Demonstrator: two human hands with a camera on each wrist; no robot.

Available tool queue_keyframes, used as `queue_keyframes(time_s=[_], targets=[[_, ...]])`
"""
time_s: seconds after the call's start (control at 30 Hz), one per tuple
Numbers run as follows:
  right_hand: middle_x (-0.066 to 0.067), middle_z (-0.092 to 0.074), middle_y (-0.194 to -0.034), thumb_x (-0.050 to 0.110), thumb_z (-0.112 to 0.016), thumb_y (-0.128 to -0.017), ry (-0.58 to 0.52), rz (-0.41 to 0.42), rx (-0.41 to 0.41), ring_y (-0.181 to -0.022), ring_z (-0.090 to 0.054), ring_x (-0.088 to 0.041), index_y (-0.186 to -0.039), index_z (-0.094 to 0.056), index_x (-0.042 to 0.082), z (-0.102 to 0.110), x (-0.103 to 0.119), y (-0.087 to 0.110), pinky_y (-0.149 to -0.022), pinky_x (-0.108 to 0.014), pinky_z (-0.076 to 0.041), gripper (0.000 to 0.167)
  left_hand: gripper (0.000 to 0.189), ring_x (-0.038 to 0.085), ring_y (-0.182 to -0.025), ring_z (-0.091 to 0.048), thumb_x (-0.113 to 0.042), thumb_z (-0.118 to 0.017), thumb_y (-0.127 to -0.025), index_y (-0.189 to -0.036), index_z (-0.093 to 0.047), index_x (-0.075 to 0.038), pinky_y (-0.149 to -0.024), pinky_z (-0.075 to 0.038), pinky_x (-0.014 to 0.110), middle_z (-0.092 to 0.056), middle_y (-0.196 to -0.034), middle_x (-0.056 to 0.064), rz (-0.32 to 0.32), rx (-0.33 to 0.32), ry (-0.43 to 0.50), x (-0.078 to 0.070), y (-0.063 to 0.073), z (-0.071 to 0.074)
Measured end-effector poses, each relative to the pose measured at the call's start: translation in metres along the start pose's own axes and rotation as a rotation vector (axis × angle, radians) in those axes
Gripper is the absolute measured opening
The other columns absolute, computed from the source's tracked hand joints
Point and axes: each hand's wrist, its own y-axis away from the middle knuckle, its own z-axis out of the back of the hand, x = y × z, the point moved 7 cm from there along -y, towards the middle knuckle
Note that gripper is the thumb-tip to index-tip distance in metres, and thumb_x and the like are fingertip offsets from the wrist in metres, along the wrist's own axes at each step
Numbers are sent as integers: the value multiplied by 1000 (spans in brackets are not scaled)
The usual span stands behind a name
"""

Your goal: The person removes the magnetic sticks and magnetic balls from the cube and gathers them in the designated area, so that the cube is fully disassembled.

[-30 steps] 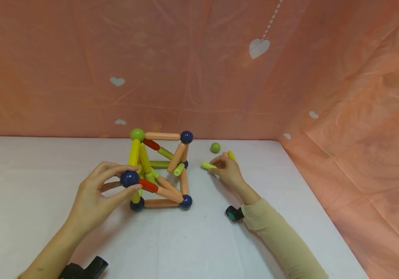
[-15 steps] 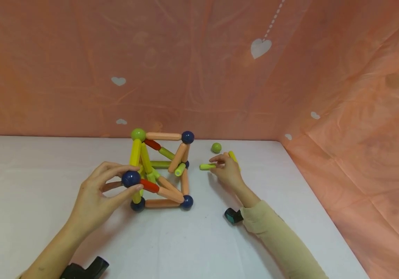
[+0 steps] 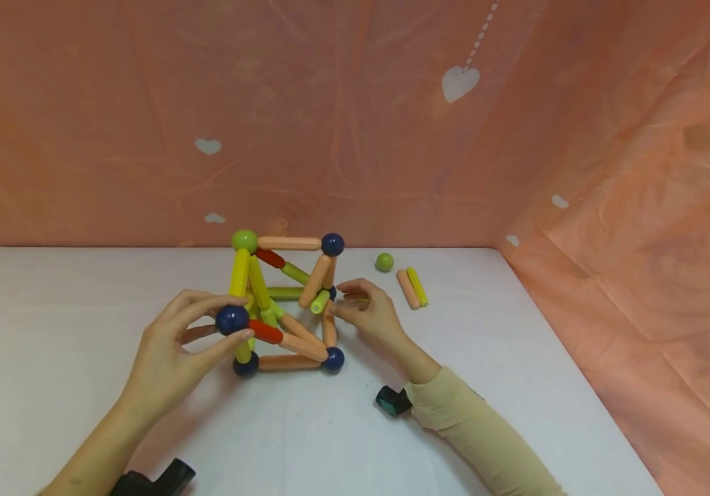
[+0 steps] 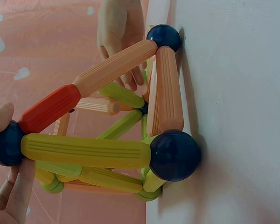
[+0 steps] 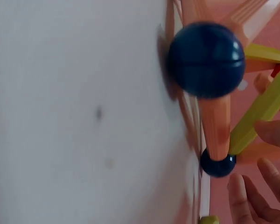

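Left grip (image 3: 167,343), cut off in wrist view: pinching blue ball (image 3: 231,319). Right grip (image 3: 376,319), beside frame (image 3: 289,362): whether pinching, cannot tell.

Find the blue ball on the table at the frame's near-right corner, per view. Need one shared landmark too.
Head: below centre, slightly left; blue ball.
Left wrist: near the top, slightly right of centre; blue ball.
Right wrist: upper right, the larger blue ball.
Shared landmark: right hand, above the ball in head, left of it in left wrist, below it in right wrist.
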Motion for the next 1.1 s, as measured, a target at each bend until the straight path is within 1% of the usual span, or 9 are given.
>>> queue_keyframes(time_s=[0.17,0.23,0.33,0.47,0.67,0.8,0.93,1.03,1.1], targets=[[-17,-57,-123,5,-71,-84,-21,34,35,-108,-61,-32,-120,-62,2,-11,5,-4,-92,-41,-53,37,39,-3,-99,-52,-10,-80,-77,-113,-69,-16,-81,-45,3,-56,-104,-5,-2,-4,-7,0,-1,2],[-17,-58,-122,3,-68,-85,-6,75,62,-106,-61,-31,-120,-64,3,-16,7,-6,-91,-41,-53,35,39,-3,-99,-52,-10,-80,-77,-113,-69,-16,-81,-45,3,-56,-104,-5,2,-6,-9,0,-1,2],[-17,-58,-118,0,-66,-85,32,88,79,-106,-57,-30,-118,-66,2,-21,5,-5,-90,-41,-52,33,39,-2,-100,-52,-10,-81,-77,-113,-70,-18,-81,-45,3,-56,-103,-6,13,-6,-5,1,3,1],[-16,-58,-116,0,-65,-85,57,58,71,-108,-53,-29,-116,-67,1,-22,1,-3,-93,-41,-51,31,39,-1,-100,-52,-10,-81,-76,-113,-70,-19,-81,-46,4,-56,-103,-6,15,-2,6,2,6,-3],[-19,-55,-121,-1,-67,-86,2,51,63,-109,-61,-32,-118,-65,1,-20,1,-6,-95,-40,-51,32,39,-2,-100,-52,-10,-81,-77,-113,-69,-18,-81,-45,3,-56,-104,-6,0,-9,-7,2,3,-2],[-18,-57,-122,3,-70,-85,-12,25,7,-112,-60,-31,-117,-65,3,-15,-2,-7,-93,-37,-52,32,39,-3,-100,-52,-10,-81,-76,-113,-69,-18,-81,-45,3,-56,-104,-6,-6,-7,-9,2,2,-1],[-14,-66,-115,8,-70,-86,-3,22,-79,-105,-63,-26,-114,-67,2,-8,-3,-8,-89,-37,-53,29,39,-2,-99,-52,-9,-81,-76,-113,-69,-17,-81,-45,3,-56,-103,-6,-10,-8,-5,2,1,-1],[-14,-69,-110,8,-66,-88,5,20,-89,-101,-64,-25,-113,-67,1,-7,-4,-8,-89,-37,-53,26,39,-3,-99,-52,-10,-81,-76,-113,-69,-17,-81,-45,3,-56,-103,-6,-7,-8,-10,2,1,0],[-14,-69,-110,9,-62,-90,6,29,-82,-103,-64,-26,-113,-66,0,-7,-5,-9,-91,-36,-53,25,39,-3,-99,-52,-10,-81,-76,-113,-70,-17,-81,-45,3,-56,-103,-6,-1,-7,-12,2,1,0]])
